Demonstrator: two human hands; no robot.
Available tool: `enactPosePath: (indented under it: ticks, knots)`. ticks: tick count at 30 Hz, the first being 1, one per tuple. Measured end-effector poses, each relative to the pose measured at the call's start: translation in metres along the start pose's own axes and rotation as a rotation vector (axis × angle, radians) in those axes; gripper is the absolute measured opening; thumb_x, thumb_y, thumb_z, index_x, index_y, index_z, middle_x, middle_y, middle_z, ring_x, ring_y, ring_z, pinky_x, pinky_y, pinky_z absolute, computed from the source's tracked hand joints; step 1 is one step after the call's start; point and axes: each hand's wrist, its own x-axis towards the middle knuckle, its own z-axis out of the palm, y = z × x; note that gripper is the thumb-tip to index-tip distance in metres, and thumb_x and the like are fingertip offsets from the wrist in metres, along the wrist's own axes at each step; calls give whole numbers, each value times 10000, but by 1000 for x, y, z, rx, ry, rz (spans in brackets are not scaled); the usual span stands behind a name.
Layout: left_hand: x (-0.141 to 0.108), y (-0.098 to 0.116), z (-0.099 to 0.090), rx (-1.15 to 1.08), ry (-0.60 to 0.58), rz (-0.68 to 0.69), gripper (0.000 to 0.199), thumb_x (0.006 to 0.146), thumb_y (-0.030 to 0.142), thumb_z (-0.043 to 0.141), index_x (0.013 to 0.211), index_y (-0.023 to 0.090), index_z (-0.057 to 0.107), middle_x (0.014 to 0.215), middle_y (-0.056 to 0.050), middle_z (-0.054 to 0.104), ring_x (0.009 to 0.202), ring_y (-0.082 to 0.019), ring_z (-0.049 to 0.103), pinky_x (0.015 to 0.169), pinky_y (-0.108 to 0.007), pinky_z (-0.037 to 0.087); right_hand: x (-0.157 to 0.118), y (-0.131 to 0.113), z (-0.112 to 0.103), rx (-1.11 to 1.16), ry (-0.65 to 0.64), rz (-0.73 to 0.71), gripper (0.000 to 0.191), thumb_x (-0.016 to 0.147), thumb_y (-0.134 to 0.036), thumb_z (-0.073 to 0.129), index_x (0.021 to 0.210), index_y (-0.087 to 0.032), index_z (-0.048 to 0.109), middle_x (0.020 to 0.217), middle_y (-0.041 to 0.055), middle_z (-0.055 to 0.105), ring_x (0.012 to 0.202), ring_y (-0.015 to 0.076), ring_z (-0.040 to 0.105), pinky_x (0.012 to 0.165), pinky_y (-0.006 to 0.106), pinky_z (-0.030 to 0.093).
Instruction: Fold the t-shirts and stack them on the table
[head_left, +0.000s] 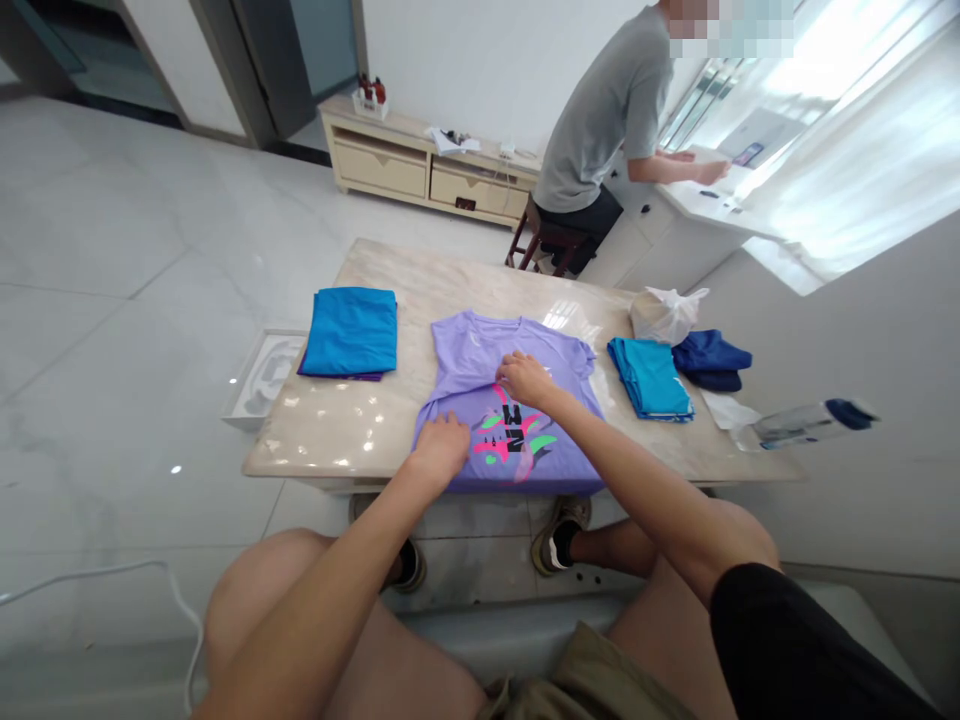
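A purple shirt [555, 400] with a pink, green and black print lies spread on the marble-topped table [375, 430], its neck away from me and its lower part over the near edge. My left hand [444, 445] rests on the shirt's left side, fingers apart and lightly bent. On the middle of the shirt, by a crease above the print, is my right hand [525, 378]; its fingers are bent together, pinching the cloth. Folded blue cloth [351, 330] lies at the left over something dark purple. Another folded blue garment [649, 378] sits to the right.
At the table's right are a white plastic bag [666, 315], dark blue cloth [711, 358] and a clear bottle [806, 425]. A white box [262, 378] stands left of the table. Beyond, a person [600, 120] sits on a stool near a low cabinet [382, 165].
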Motion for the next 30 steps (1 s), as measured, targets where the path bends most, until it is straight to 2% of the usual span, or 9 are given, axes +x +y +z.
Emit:
enactPosePath:
  ticks: [3, 7, 9, 13, 15, 17, 21, 26, 30]
  knots:
    - [0, 1, -9, -6, 12, -22, 314, 1029, 231, 649, 1298, 144, 785, 1286, -243, 763, 1196, -365, 743, 970, -432, 584, -2, 8, -10, 12, -3, 17, 245, 1074, -254, 609, 1128, -217, 845, 1179, 153, 809, 1207, 330, 703, 1070, 417, 502]
    - [6, -3, -15, 6, 172, -89, 376, 1057, 169, 565, 1397, 119, 718, 1411, -260, 698, 1269, -368, 685, 994, -447, 566, 17, 12, -8, 49, 109, 55, 408, 1116, -235, 465, 1388, -161, 760, 1382, 170, 762, 1351, 314, 663, 1183, 422, 472]
    - [9, -8, -10, 14, 207, -134, 455, 1053, 179, 582, 1498, 125, 656, 1574, -278, 606, 1335, -389, 638, 1035, -483, 554, 32, 7, 2, 84, 89, 45, 475, 1119, -234, 451, 1538, -147, 658, 1590, 173, 650, 1480, 308, 584, 1250, 432, 430]
    - [11, -18, 8, 3, 94, -192, 557, 1017, 271, 690, 1564, 179, 637, 1743, -254, 464, 1457, -439, 542, 1098, -554, 526, 52, -10, 30, 144, 35, 105, 598, 1159, -374, 418, 1701, -126, 460, 1824, 181, 361, 1661, 337, 375, 1328, 504, 343]
    - [9, -19, 15, -6, 48, -193, 566, 1009, 262, 696, 1563, 162, 650, 1738, -265, 468, 1433, -443, 561, 1093, -563, 522, 55, -15, 38, 136, 49, 236, 606, 1157, -409, 404, 1672, -99, 484, 1787, 230, 407, 1640, 388, 387, 1305, 580, 349]
    - [6, -17, 17, -10, 42, -181, 555, 1018, 224, 662, 1564, 125, 654, 1725, -290, 473, 1396, -429, 592, 1075, -548, 524, 59, -14, 38, 112, 106, 334, 551, 1140, -384, 406, 1536, -63, 614, 1633, 296, 565, 1533, 443, 483, 1242, 631, 388]
    - [1, -9, 12, 23, 34, -171, 510, 1067, 207, 568, 1551, 82, 666, 1720, -291, 480, 1390, -405, 593, 1060, -508, 518, 86, -7, 23, 123, 221, 307, 475, 1108, -347, 441, 1415, -82, 689, 1459, 280, 658, 1405, 429, 536, 1184, 572, 426]
    - [1, -4, 0, 25, -47, -196, 506, 1095, 202, 518, 1562, 62, 653, 1747, -278, 446, 1419, -392, 557, 1069, -495, 507, 140, -23, 17, 202, 93, 311, 620, 1066, -600, 593, 1440, -110, 656, 1524, 248, 596, 1445, 436, 484, 1204, 560, 413]
    - [2, -6, -5, 13, -59, -200, 486, 1108, 195, 480, 1526, 50, 681, 1717, -279, 482, 1401, -379, 565, 1068, -483, 503, 166, -25, 14, 194, 1, 317, 446, 1082, -548, 603, 1236, -144, 712, 1495, 241, 623, 1418, 416, 541, 1189, 546, 440]
